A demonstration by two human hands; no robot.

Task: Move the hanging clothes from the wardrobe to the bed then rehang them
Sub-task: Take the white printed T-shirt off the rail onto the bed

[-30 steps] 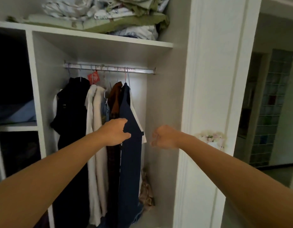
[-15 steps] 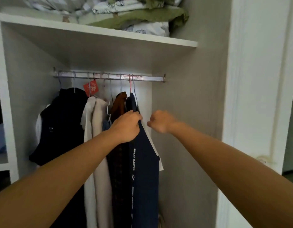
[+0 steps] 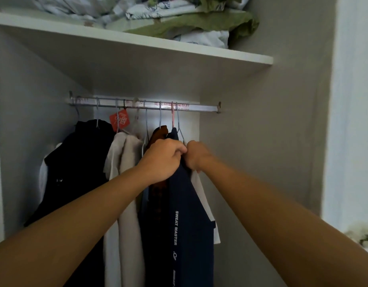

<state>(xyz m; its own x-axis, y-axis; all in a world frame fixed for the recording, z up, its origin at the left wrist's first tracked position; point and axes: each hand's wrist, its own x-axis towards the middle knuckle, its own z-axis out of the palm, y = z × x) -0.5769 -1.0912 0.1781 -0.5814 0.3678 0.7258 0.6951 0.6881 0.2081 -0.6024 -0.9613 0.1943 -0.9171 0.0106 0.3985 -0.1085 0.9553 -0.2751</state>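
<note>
Several garments hang on wire hangers from the metal wardrobe rail [image 3: 191,107]. From left to right there are a black garment [image 3: 75,162], a beige garment [image 3: 127,204], a brown garment [image 3: 158,132] and a navy garment [image 3: 189,214] with white lettering; a white garment [image 3: 203,195] hangs behind the navy one. My left hand [image 3: 162,158] grips the navy garment at its shoulder. My right hand [image 3: 196,155] is curled on the garments' top just right of it, below a wire hanger [image 3: 179,129]. Both hands touch each other.
A white shelf [image 3: 179,48] above the rail carries a pile of folded bedding [image 3: 179,21]. A red tag [image 3: 119,120] hangs from the rail. Grey wardrobe walls close in left and right; the white door frame [image 3: 352,121] stands at the right.
Both hands rose and closed in on the top of the navy garment; the right hand, apart before, now touches the left. The view moved nearer to the wardrobe.
</note>
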